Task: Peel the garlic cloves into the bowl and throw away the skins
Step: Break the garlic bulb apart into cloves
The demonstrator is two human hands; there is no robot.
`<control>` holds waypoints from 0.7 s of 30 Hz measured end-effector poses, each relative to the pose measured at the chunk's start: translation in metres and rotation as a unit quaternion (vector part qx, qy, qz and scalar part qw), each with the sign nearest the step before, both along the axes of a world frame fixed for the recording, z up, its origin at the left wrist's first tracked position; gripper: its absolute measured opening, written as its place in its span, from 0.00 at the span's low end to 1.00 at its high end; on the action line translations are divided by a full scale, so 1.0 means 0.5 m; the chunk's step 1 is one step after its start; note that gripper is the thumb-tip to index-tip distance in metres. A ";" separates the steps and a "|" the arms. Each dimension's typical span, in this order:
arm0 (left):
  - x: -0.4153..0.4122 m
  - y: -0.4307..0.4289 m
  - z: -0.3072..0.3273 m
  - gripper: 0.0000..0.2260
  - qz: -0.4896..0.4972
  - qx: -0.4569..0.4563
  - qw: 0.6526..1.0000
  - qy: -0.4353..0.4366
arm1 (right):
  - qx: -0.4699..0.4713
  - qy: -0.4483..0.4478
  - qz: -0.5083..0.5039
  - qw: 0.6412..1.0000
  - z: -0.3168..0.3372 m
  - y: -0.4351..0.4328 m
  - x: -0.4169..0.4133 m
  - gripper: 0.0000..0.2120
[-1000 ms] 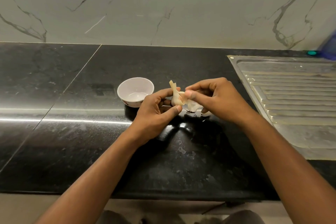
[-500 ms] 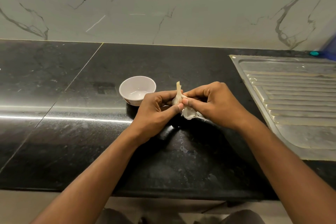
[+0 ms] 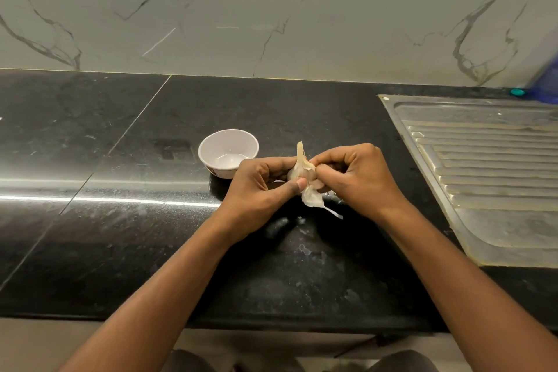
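1. Against a second ago, my right hand has drawn in tighter on the garlic bulb, with its fingers more curled. The flap of loose skin now hangs lower beneath both hands, and a thin strip of it trails toward the worktop.
2. My left hand grips the bulb from the left, thumb pressed across its near side and the stalk tip pointing up. I judge this hand is the anchor, steadying the bulb so the other can tear.
3. My right hand pinches into the bulb's right side, so the two hands are together, closed round the one bulb. I cannot tell whether those fingertips have skin or a clove between them.
4. The bulb is held just above the worktop and just to the right of the bowl. I judge it is kept there so that a freed clove has a short trip.
5. The bowl shows only a shine at its bottom, and I see no clove in it. That suggests the task is at an early stage, with the outer skin only starting to come away.
6. The skin looks papery and light, so I expect it to scatter if dropped. I see no bin, only the sink drainboard well apart to the right.
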State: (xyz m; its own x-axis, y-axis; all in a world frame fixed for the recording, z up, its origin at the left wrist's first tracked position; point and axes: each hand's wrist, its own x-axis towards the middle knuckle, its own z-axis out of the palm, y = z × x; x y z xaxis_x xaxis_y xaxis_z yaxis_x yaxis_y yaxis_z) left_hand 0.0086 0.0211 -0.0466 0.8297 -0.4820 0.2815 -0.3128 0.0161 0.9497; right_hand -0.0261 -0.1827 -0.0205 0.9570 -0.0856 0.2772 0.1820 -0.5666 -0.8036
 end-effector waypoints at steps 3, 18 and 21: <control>0.004 -0.003 -0.002 0.14 0.004 -0.008 1.000 0.013 | 0.079 0.046 0.025 0.996 0.000 -0.012 -0.004 0.08; 0.011 -0.006 -0.008 0.12 0.043 -0.025 0.998 0.024 | 0.082 0.063 -0.008 0.995 0.036 -0.062 -0.040 0.10; 0.008 -0.007 -0.006 0.12 0.041 -0.019 0.999 0.025 | -0.015 0.117 0.020 0.993 0.038 -0.070 -0.048 0.09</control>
State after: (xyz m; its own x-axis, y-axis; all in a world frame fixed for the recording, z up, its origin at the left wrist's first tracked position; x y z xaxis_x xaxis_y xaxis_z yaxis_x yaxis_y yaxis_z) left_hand 0.0125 0.0175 -0.0496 0.8792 -0.4015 0.2565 -0.2676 0.0292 0.9631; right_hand -0.0502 -0.2178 -0.0014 0.9979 -0.0423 0.0495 0.0153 -0.5864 -0.8099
